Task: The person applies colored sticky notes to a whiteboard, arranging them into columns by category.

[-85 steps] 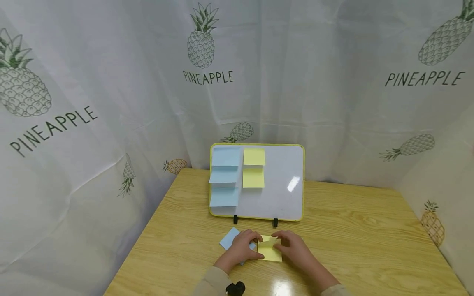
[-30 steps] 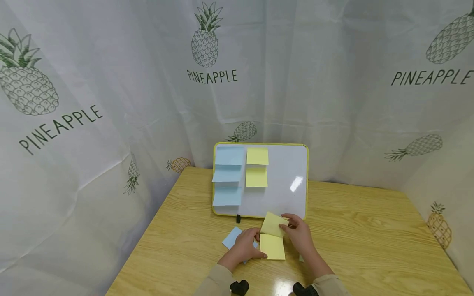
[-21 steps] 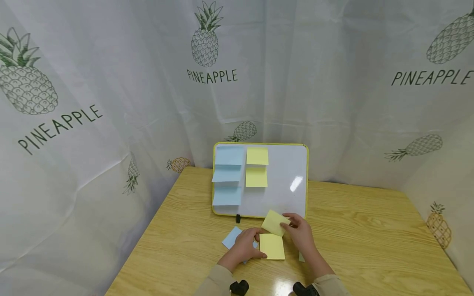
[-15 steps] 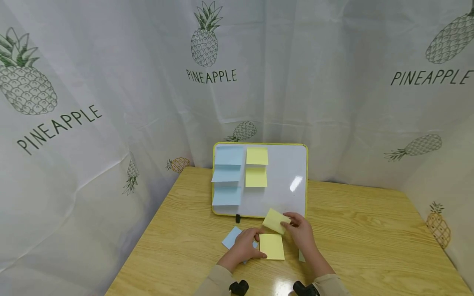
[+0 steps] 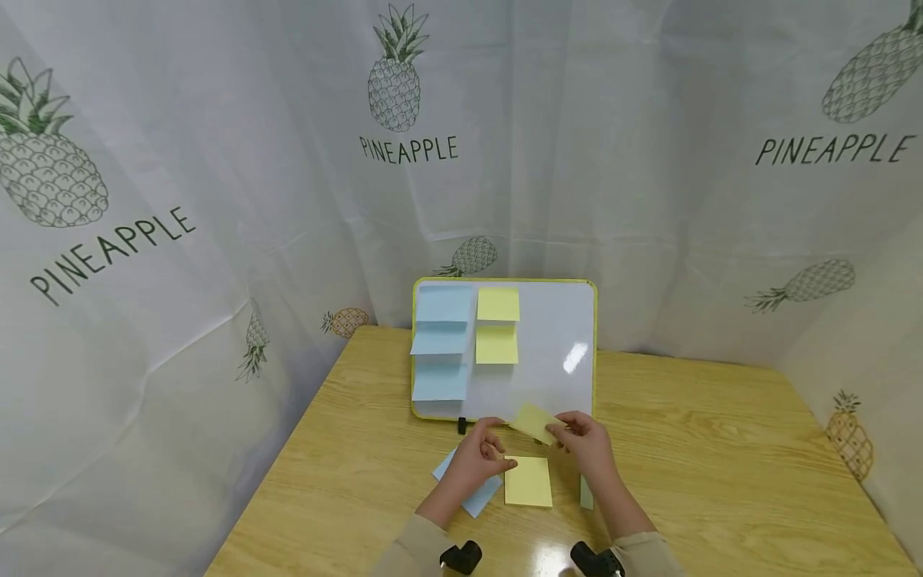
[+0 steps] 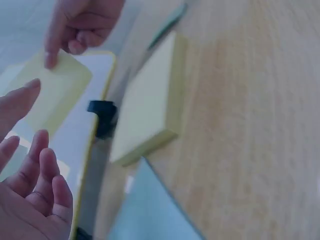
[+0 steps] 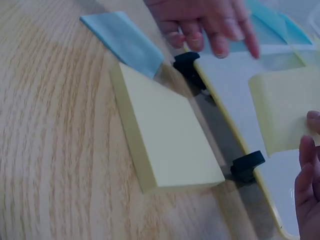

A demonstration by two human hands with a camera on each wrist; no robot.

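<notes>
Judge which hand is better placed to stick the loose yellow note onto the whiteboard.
Right, most likely: the right hand pinches the loose yellow note by one side, in front of the whiteboard near its lower edge. The left hand holds nothing and is apart from the note.

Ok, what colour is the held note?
Pale yellow; the held note shows best in the right wrist view.

Can't see all the blue pad (image 5: 485, 497) behind the left hand (image 5: 476, 461), nor clearly make out the green strip (image 6: 168, 25), blurred at twelve o'clock in the left wrist view.
</notes>
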